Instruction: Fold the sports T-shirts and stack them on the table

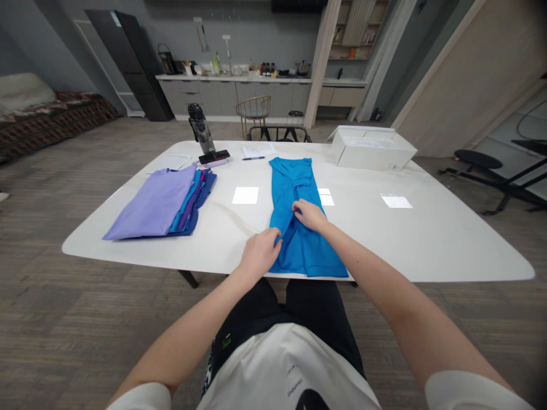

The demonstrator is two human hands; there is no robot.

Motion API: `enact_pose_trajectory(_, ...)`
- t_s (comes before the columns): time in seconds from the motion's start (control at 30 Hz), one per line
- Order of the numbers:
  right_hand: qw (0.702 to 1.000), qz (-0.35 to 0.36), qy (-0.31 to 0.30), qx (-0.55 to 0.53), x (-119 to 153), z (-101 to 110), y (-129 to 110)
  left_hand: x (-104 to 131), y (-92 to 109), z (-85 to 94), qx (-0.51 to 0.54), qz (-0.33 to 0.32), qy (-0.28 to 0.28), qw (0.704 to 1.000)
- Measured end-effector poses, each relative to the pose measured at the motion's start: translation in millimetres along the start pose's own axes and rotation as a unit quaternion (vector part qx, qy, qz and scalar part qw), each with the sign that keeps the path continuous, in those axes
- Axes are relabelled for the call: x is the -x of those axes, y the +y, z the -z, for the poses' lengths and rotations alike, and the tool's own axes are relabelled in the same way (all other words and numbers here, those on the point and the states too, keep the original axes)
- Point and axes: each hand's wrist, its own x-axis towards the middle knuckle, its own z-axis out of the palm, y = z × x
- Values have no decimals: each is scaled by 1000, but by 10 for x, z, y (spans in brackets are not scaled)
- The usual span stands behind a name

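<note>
A bright blue garment, folded into a long narrow shape, lies on the white table in front of me, its lower hem close to the front edge. My right hand pinches a raised fold of cloth near the garment's middle. At the garment's left side, lower down, my left hand has its fingers closed at the cloth's edge. Wrinkles run between the two hands. To the left rests a stack of folded clothes, with a lavender garment on top and blue and purple ones under it.
On the white table stand a dark water bottle at the back left and an open white box at the back right. A pen and a paper sheet lie at the far edge. Chairs stand behind.
</note>
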Motion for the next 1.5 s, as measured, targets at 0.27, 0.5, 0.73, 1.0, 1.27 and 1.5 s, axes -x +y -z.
enact_pose_trajectory(0.27,997,48,-40,-50,488,0,128,132,369,-575,40,-65,-72,994)
enact_pose_trajectory(0.5,986,82,-30,-140,688,6,152,145,474,-683,196,-92,34,976)
enact_pose_trajectory(0.73,981,91,-73,-155,848,87,177,146,483,-613,73,-93,-41,992)
enact_pose_trajectory(1.0,970,141,-109,-165,1245,113,-69,397,246,-653,23,-160,-42,986)
enact_pose_trajectory(1.27,969,139,-97,-182,1527,73,-196,488,198,-640,8,-206,-38,978)
enact_pose_trajectory(1.5,967,114,-40,-226,1674,84,-264,586,236,-613,-113,-189,-2,975)
